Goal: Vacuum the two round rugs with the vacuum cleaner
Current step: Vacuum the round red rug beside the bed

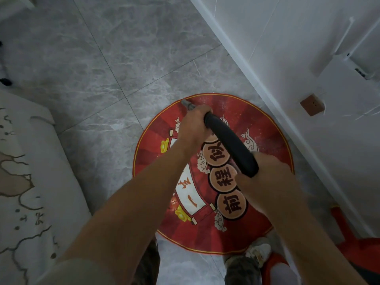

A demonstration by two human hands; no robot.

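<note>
A round red rug with gold trim and printed characters lies on the grey tile floor below me. The vacuum cleaner's black handle slants across it, and its grey tube tip reaches the rug's far left rim. My left hand grips the front of the handle, while my right hand grips its rear end. White specks dot the rug's upper right part. At the bottom right edge shows part of another red thing; whether it is the second rug I cannot tell.
A white wall with baseboard runs diagonally along the right, close to the rug, with a brown socket on it. A pale patterned carpet covers the left. My shoes stand at the rug's near edge. Grey tiles spread ahead.
</note>
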